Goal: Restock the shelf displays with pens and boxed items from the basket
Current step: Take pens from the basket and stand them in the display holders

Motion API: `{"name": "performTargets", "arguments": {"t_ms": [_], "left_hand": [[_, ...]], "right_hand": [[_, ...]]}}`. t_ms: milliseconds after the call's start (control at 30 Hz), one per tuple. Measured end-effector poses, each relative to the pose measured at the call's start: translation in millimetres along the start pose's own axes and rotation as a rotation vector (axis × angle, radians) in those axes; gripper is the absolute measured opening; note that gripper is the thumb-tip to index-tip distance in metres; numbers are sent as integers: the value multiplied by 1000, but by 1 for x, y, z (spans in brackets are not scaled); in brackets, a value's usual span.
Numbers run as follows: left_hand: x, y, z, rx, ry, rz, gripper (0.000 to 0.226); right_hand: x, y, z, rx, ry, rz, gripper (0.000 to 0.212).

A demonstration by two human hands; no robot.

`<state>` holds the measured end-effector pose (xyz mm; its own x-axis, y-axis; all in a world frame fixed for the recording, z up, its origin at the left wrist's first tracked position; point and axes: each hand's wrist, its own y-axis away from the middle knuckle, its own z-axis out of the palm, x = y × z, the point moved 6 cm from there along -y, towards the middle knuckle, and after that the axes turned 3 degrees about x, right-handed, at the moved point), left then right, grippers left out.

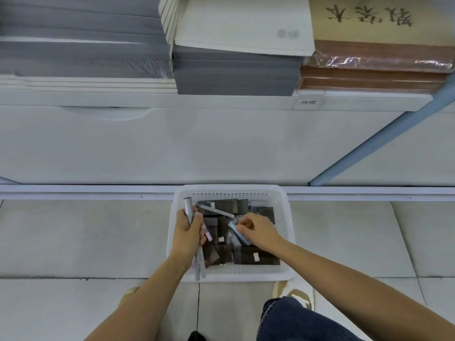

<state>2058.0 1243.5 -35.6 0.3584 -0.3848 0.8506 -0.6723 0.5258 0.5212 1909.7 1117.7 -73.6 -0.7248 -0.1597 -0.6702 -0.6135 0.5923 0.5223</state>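
A white plastic basket (286,232) stands on the floor against the base of the shelf unit. It holds several dark boxes (258,257) and loose pens. One grey pen (216,210) lies across the boxes at the back. My left hand (188,233) is over the basket's left side and grips a bundle of grey pens (188,207) that stick out above and below the fist. My right hand (258,231) is over the basket's middle and pinches a light blue pen (237,233) lying slanted on the boxes.
The white shelf front (197,143) rises behind the basket, with a blue upright (369,143) at the right. On the shelf above lie stacks of grey notebooks (234,72), white pads (243,25) and brown wrapped books (376,60). My knee in jeans (295,321) is below the basket.
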Motion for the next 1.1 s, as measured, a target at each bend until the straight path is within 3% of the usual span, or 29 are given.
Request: {"name": "performTargets", "arguments": {"t_ms": [133, 233, 367, 533, 733, 933, 1100], "left_hand": [[-7, 2, -4, -29, -56, -19, 9], [-12, -1, -11, -15, -147, -14, 12], [-9, -3, -17, 10, -255, 23, 17], [29, 7, 3, -88, -149, 59, 11], [125, 34, 16, -133, -67, 196, 15], [225, 86, 24, -228, 10, 379, 16], [296, 139, 41, -336, 50, 487, 14]], "right_hand": [[4, -12, 17, 46, 323, -31, 26], [5, -20, 26, 52, 426, -60, 28], [-1, -20, 17, -67, 221, -83, 23], [-58, 9, -18, -198, 29, -252, 16], [-144, 54, -108, 30, -151, -424, 20], [-208, 120, -194, 312, -597, -592, 16], [-249, 178, -249, 474, -666, -726, 20]]}}
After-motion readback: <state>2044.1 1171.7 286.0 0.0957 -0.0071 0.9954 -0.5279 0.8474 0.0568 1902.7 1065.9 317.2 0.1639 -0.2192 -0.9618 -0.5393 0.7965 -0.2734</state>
